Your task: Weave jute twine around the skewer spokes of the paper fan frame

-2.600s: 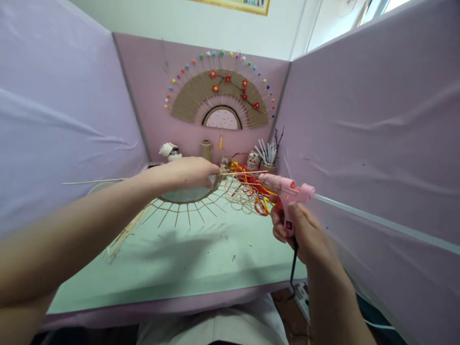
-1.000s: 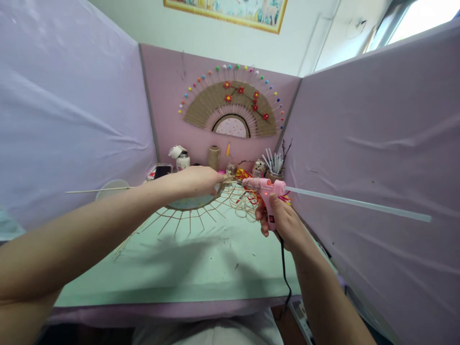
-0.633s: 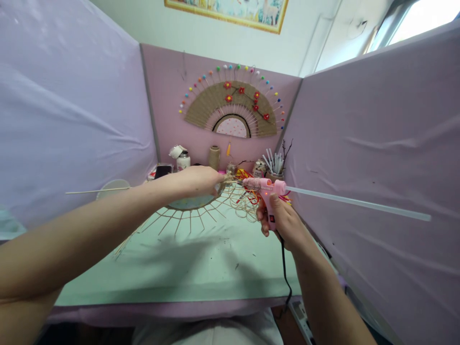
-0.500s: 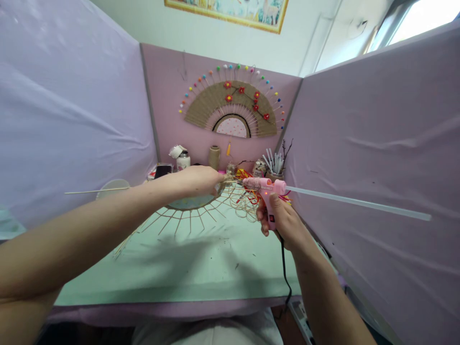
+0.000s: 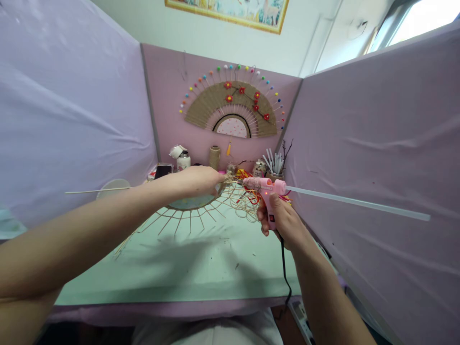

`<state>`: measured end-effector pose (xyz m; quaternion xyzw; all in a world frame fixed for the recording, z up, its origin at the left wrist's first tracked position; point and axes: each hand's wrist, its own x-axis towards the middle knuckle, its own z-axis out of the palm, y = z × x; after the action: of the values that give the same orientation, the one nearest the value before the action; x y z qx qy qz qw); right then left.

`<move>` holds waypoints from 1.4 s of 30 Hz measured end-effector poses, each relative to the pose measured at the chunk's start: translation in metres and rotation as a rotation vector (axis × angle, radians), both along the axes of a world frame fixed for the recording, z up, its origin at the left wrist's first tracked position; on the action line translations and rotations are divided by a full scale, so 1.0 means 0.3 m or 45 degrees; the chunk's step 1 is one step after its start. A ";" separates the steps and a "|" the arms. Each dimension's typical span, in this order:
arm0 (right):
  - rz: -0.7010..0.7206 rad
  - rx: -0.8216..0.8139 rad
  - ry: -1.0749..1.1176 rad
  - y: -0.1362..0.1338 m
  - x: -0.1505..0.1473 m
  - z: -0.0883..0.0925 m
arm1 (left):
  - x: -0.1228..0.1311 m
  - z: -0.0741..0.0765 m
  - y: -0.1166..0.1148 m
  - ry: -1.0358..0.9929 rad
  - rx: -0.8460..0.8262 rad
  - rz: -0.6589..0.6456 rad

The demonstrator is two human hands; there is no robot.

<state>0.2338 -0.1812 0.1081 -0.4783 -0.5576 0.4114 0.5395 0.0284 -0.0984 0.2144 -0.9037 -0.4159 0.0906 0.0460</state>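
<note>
Over green table (image 5: 201, 268): right hand (image 5: 283, 223) closed around pink glue gun (image 5: 264, 188), clear stick (image 5: 359, 203) trailing rightward; left hand (image 5: 196, 181) pinching thin skewer (image 5: 97, 190) at nozzle, above spoked disc (image 5: 190, 203); fan (image 5: 232, 108) on back wall

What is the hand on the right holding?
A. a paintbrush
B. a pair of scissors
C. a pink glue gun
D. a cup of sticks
C: the right hand grips a pink glue gun by its handle, with a long clear glue stick poking out the back and its nozzle aimed toward the left hand.
</note>
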 end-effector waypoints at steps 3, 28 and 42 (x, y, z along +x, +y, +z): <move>0.006 0.010 0.005 -0.001 0.001 -0.001 | -0.001 0.002 -0.002 -0.005 -0.007 -0.006; -0.537 -0.107 -0.581 -0.014 0.339 -0.199 | -0.169 0.006 0.163 -0.403 -0.405 -0.001; -0.594 -0.226 -1.593 -0.012 0.433 -0.383 | -0.238 -0.200 0.145 -0.863 -1.316 -0.012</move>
<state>0.3637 -0.1849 -0.0069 -0.7769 -0.6113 -0.0261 0.1482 -0.0430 -0.0548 0.1543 -0.7895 -0.3059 -0.0121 -0.5320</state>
